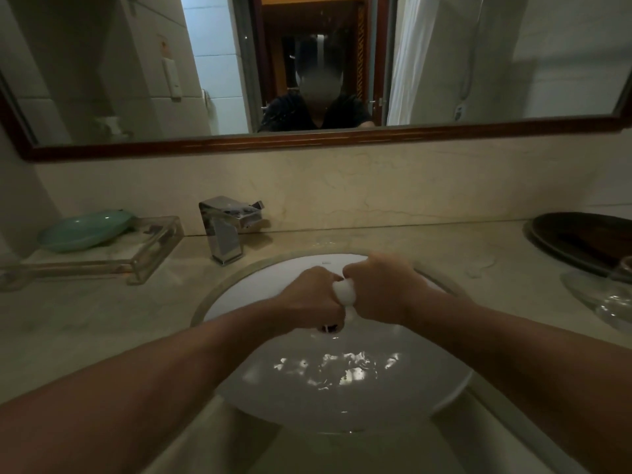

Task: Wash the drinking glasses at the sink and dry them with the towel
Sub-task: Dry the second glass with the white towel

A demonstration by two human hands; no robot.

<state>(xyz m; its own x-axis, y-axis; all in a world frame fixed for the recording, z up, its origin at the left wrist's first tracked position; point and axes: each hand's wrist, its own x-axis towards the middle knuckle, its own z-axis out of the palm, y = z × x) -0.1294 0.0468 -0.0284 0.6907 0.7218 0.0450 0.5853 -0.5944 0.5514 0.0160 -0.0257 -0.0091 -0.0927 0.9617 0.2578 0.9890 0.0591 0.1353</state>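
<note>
Over the white sink (290, 268), which holds rippling water, both my fists are clenched around a small white towel (344, 293). My left hand (313, 297) grips one end and my right hand (379, 289) grips the other, knuckles almost touching. Only a bunched white bit of the cloth shows between them, and water drips from it. Clear drinking glasses (612, 299) lie at the right edge of the counter, partly cut off by the frame.
A chrome faucet (227, 227) stands behind the sink on the left. A green soap dish (85, 229) sits on a clear tray (150, 254) at far left. A dark oval tray (581, 239) lies at back right. A mirror hangs above.
</note>
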